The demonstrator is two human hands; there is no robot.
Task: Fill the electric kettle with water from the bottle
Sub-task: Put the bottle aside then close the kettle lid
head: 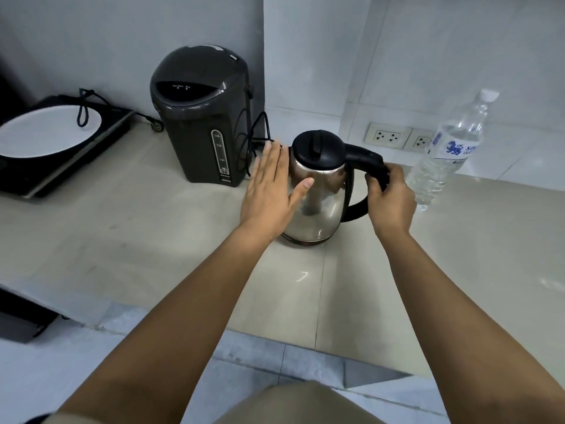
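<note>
A steel electric kettle (318, 203) with a black lid and black handle stands upright on the beige counter (153, 240), its lid down. My right hand (389, 198) grips the kettle's handle from the right side. With straight fingers, my left hand (270, 188) lies flat against the kettle's left wall. To the right of the kettle a clear plastic water bottle (446, 154) with a white cap stands upright, holding water, about a hand's width from my right hand.
A dark grey hot-water dispenser (198, 117) with its cord stands behind and left of the kettle. An induction hob (61, 154) carrying a white plate sits at far left. Wall sockets (397, 137) are behind the kettle. The counter's front edge runs diagonally near me.
</note>
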